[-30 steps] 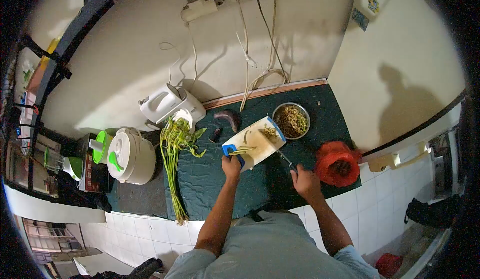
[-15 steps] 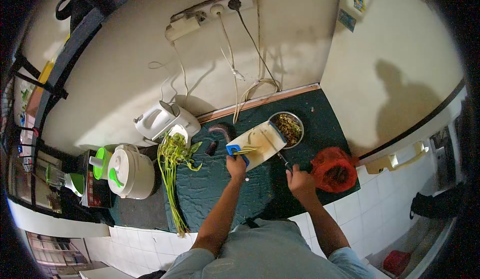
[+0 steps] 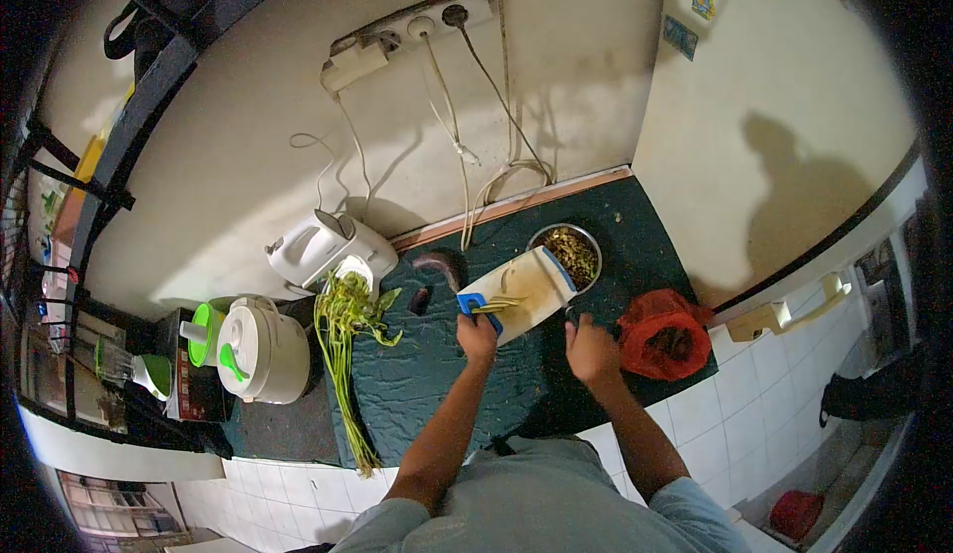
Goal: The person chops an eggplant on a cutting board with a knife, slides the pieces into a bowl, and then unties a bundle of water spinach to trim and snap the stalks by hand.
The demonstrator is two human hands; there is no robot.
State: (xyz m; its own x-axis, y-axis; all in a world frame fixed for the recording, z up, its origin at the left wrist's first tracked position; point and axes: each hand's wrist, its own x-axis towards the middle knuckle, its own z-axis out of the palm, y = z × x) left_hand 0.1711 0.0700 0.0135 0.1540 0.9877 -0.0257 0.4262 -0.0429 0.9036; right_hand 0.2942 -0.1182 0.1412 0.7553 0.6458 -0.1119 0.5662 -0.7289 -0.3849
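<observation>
My left hand [image 3: 476, 339] is closed round the blue handle of a white cutting board [image 3: 536, 307]. A few pale green stalks [image 3: 498, 305] lie on the board beside that hand. The board's far end rests over or against the rim of a metal bowl [image 3: 600, 257] filled with chopped greens [image 3: 570, 253]. My right hand [image 3: 594, 350] grips a knife by its dark handle [image 3: 570, 316], close to the board's right edge; its blade barely shows. Left of the board lies a leafy bunch of green stalks [image 3: 342, 379]. Two dark purple pieces, one long [image 3: 438, 263] and one short [image 3: 420, 301], lie behind the board.
A red net bag [image 3: 643, 340] stands at the right of the green-covered counter [image 3: 427, 394]. On the left are a white hand mixer [image 3: 328, 245] and a white appliance with a green handle [image 3: 266, 345]. Cords [image 3: 467, 201] hang from wall sockets [image 3: 421, 27].
The knife blade, seen across the board before, no longer shows clearly there. My right hand has turned slightly. The board has shifted a little downward and right in view, with my left hand still holding it.
</observation>
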